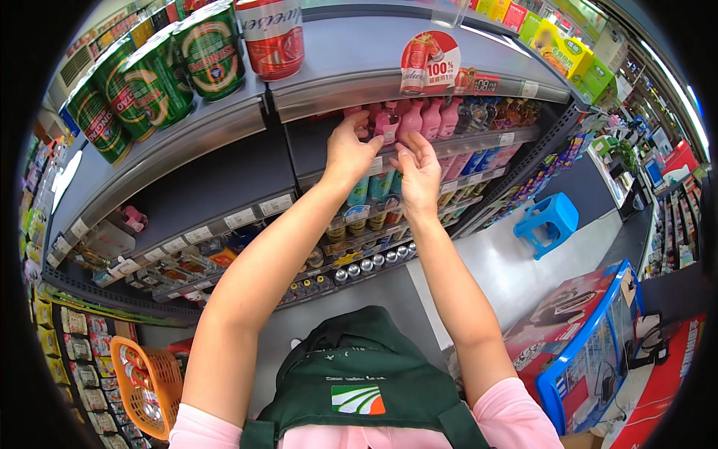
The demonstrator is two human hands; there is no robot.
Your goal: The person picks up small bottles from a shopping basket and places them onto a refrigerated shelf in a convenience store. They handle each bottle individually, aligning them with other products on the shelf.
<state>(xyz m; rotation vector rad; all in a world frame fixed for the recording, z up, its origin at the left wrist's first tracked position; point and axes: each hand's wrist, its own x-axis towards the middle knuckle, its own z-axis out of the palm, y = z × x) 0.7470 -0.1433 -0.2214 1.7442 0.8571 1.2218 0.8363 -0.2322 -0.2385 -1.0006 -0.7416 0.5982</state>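
My left hand point(350, 146) reaches into an upper shelf bay, fingers and thumb at the left end of a row of small pink bottles point(432, 119). Its thumb is beside the front pink bottle with a pale label point(387, 126); whether it grips a bottle is hard to tell. My right hand point(418, 171) is raised in front of the same shelf's price rail point(477, 140), fingers loosely bent and apart. Nothing shows in it. Its fingertips are close to the bottles' lower fronts. To the right of the pink bottles stand clear and amber bottles point(485, 115).
Green Tsingtao can packs point(210, 53) and a red Budweiser pack point(272, 42) stand on the top shelf. An orange basket point(148, 381) holding cans is at lower left. A blue stool point(547, 224) and a blue-framed chest freezer point(583, 348) stand to the right.
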